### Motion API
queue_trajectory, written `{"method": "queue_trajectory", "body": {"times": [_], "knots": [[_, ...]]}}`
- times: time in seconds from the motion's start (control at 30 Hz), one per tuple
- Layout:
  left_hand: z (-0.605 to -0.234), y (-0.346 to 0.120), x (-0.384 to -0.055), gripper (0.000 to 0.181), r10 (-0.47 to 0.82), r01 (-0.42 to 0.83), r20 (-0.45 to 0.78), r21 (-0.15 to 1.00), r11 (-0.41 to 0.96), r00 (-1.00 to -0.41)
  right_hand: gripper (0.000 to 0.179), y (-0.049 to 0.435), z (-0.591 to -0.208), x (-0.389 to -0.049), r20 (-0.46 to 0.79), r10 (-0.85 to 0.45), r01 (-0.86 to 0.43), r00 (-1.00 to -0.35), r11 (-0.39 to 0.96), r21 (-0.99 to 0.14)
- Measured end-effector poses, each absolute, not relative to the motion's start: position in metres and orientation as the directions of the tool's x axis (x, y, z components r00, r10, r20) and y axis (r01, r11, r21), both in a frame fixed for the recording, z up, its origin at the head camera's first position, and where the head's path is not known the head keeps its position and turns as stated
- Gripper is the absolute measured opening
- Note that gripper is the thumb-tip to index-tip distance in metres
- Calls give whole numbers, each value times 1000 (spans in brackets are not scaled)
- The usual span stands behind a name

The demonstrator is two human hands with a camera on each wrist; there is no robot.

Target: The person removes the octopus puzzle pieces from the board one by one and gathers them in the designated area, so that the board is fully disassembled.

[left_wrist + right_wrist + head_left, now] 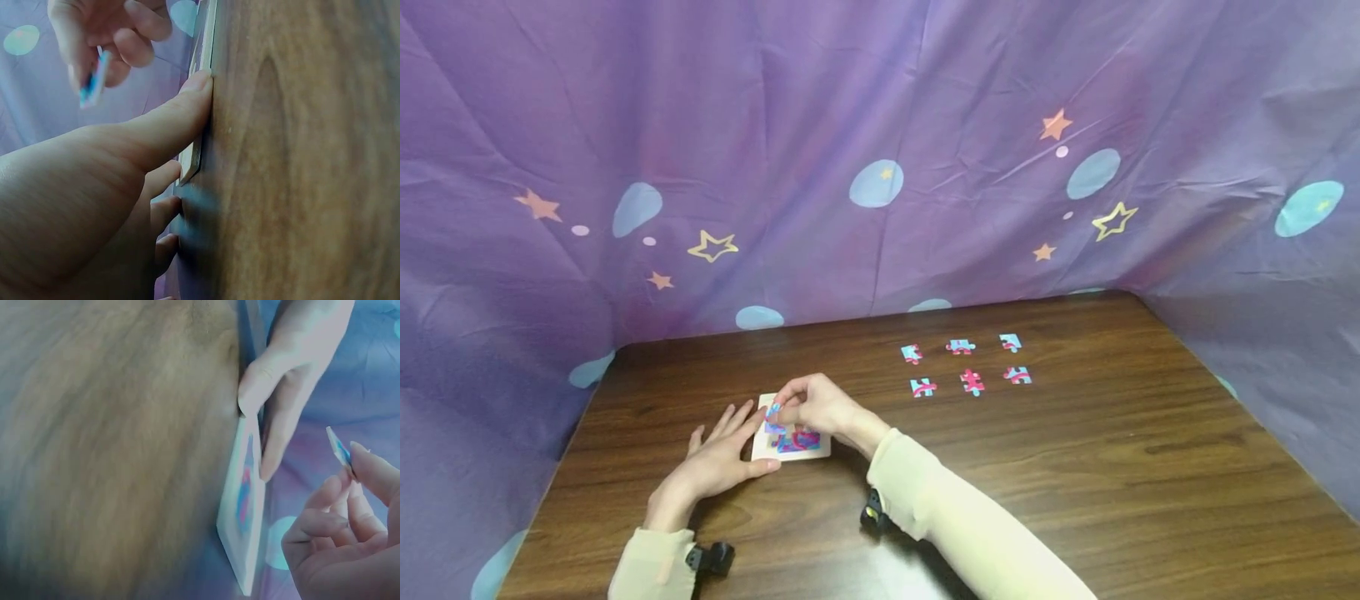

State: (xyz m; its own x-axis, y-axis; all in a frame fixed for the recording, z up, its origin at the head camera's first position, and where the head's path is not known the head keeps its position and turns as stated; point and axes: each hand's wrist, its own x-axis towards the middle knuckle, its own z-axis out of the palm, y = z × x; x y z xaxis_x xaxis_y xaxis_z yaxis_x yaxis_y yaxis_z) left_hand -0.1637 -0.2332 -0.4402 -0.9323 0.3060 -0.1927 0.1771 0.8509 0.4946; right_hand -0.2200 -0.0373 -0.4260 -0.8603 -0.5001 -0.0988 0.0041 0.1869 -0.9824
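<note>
A pale puzzle tray (805, 456) lies on the table, with blue, pink and purple puzzle pieces (799, 442) set in its front part. My left hand (718, 457) rests along the tray's left side, its fingers spread and its thumb touching the front edge. Above the tray, my right hand (826, 410) pinches a small blue-and-pink puzzle piece (339, 449) between thumb and fingers. That piece is tilted and held clear of the tray in both wrist views. Part of the tray's inside is hidden under the right hand.
To the right of the tray, loose blue-and-pink puzzle pieces (972, 382) lie in two spaced rows on the brown wooden table (1037, 467). A purple curtain (820, 108) with stars and spots hangs behind the table and along its sides.
</note>
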Motion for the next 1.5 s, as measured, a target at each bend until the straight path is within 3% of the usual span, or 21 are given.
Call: {"method": "queue_trajectory", "body": {"times": [0.27,0.83,1.5], "knots": [[-443,-233,-166,93,296,164,-202,492,855,-934,14,-10,-412,-220,-125,-527,53,-841,149,-987],[-447,-233,-166,93,294,165,-201,486,858,-934,12,52,-417,-223,-174,-570,32,-803,250,-968],[-445,-233,-166,94,293,156,-213,493,856,-932,14,119,-434,-225,-230,-522,46,-821,342,-939]]}}
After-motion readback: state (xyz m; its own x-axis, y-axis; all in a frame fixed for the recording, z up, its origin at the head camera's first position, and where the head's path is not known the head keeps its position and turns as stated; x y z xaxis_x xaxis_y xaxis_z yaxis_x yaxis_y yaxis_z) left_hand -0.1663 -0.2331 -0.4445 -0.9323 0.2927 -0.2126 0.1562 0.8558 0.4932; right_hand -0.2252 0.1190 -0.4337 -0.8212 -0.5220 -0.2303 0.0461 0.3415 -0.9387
